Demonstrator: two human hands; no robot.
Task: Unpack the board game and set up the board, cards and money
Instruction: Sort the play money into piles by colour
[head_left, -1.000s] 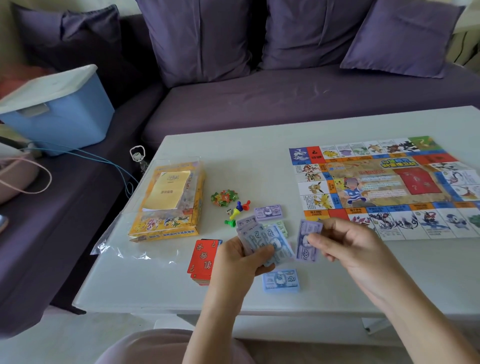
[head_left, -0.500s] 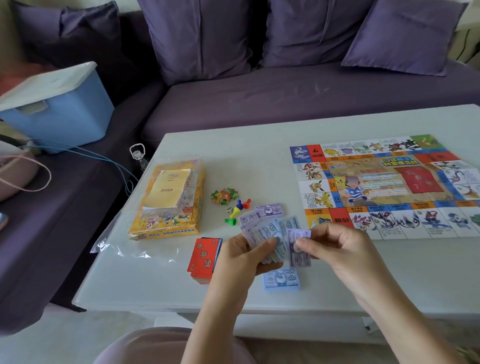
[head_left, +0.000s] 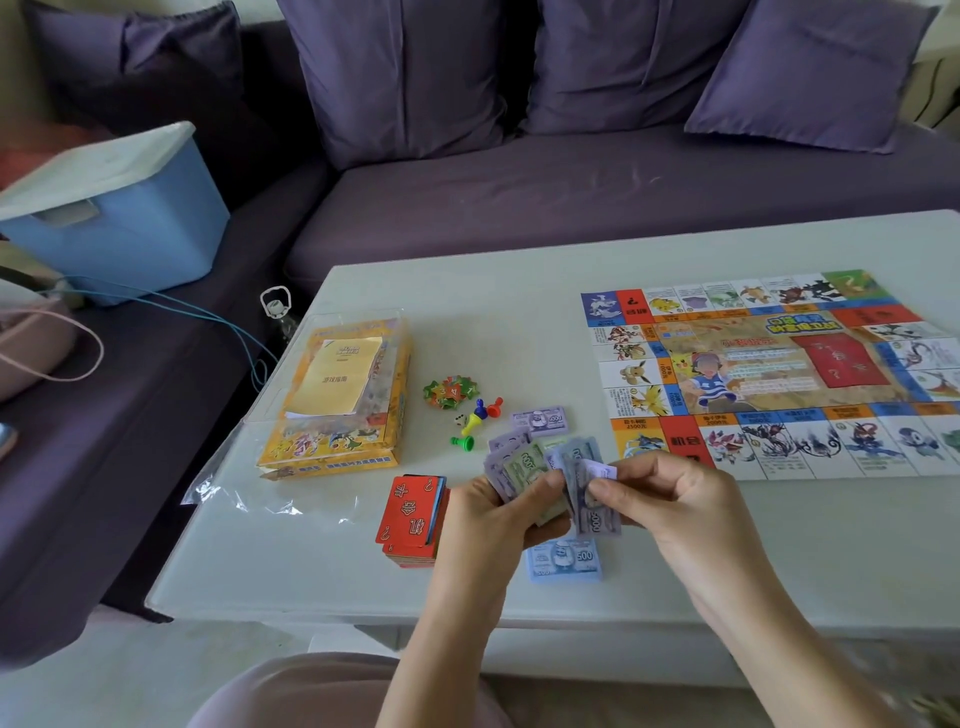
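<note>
Money fan (head_left: 521, 466), purple and green, in grip of left hand (head_left: 488, 525), one purple note (head_left: 597, 519) in pinch of right hand (head_left: 675, 499)

We are in a home living room. A deep purple sofa (head_left: 571, 197) runs from ten to two o'clock, with matching cushions (head_left: 405, 78) propped along its back. Right in front of it stands a low, pale coffee table (head_left: 493, 312), with a colourful game board (head_left: 779, 364) spread on it at three o'clock. At nine o'clock we see a blue plastic storage box (head_left: 140, 234) with a white lid sitting on the sofa, and a pink bag (head_left: 31, 338) beside it.
</note>
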